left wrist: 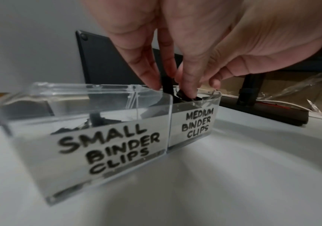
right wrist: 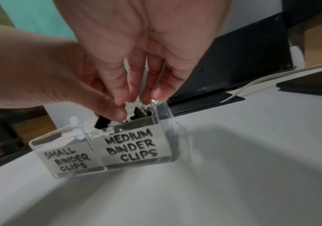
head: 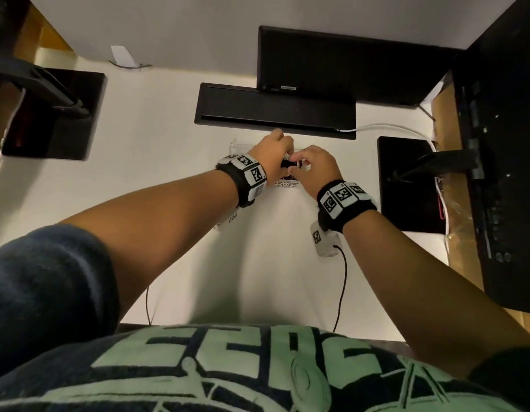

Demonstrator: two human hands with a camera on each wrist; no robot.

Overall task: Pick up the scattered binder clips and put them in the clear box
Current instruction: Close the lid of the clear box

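The clear box (head: 236, 145) stands on the white desk, with one compartment labelled small binder clips (left wrist: 102, 146) and the other medium binder clips (right wrist: 131, 146). Both hands hover over it. My right hand (head: 301, 163) pinches a black binder clip (right wrist: 102, 122) under its thumb, just above the divider. The same binder clip (left wrist: 166, 86) shows between my left fingers. My left hand (left wrist: 173, 90) points straight down, and one fingertip (left wrist: 191, 94) touches the heap of black clips (right wrist: 140, 113) in the medium compartment. A few clips (left wrist: 69, 130) lie in the small compartment.
A long black tray (head: 275, 110) and a monitor (head: 347, 63) stand right behind the box. Black stand bases sit at the left (head: 56, 114) and the right (head: 406, 182). A white cable (head: 385, 126) runs at the back right. A black wire (head: 342, 286) trails from my right wrist.
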